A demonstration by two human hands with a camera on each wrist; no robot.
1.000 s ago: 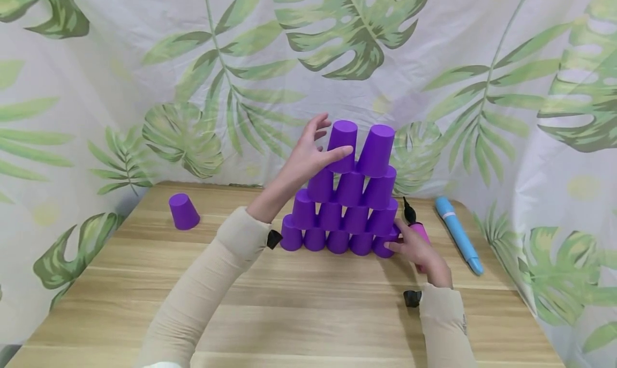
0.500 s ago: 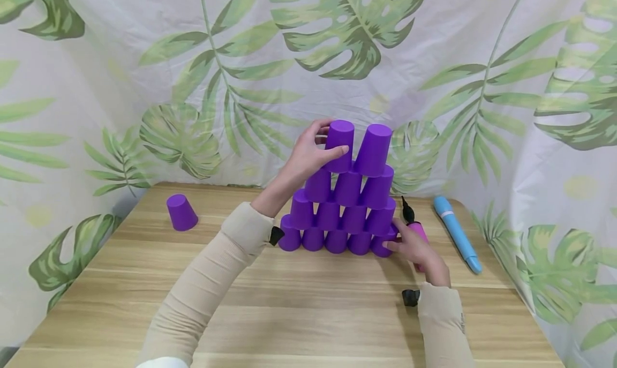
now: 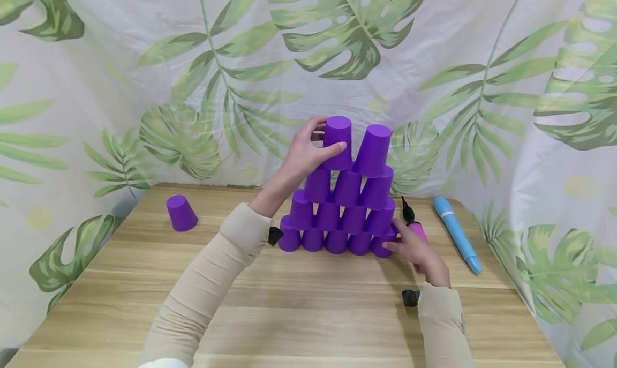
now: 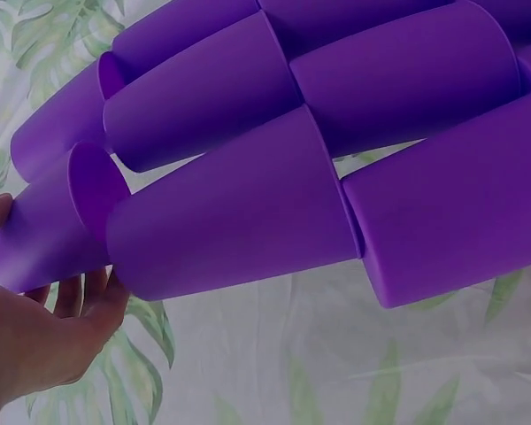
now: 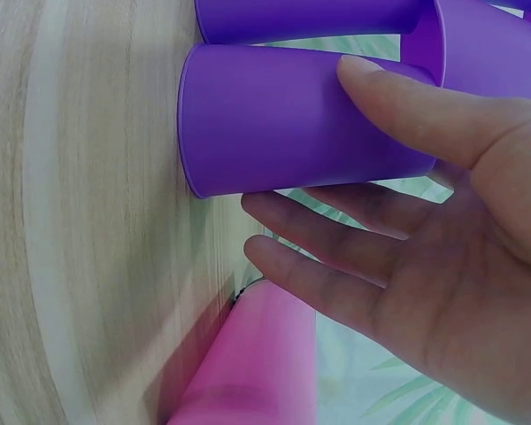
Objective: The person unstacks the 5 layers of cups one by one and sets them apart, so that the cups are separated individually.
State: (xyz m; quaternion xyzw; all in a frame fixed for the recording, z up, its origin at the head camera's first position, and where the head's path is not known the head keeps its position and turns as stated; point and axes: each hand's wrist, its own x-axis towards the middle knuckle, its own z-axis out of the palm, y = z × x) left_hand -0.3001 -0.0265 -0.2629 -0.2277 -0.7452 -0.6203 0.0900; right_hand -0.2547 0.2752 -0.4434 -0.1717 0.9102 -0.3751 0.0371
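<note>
Four tiers of purple cups (image 3: 329,218) rise mouth-down in the head view, upper ones straddling two bases, presumably so both share the weight. The left hand (image 3: 308,152) grips a top-tier cup (image 3: 337,132) by its side between thumb and fingers, leaving the rim free. A spare cup (image 3: 181,213) stands well apart on the wood-grain table (image 3: 289,320); a pink object (image 3: 418,231) and blue tube (image 3: 457,234) lie to the right, with leaf-printed cloth (image 3: 337,97) behind. From the left wrist, the gripped rim sits just beside a base below; whether they touch, I cannot tell. From the right wrist, the right hand (image 5: 434,266) pinches the bottom-row end cup (image 5: 274,119), thumb in front, forefinger behind, likely steadying the pile.
</note>
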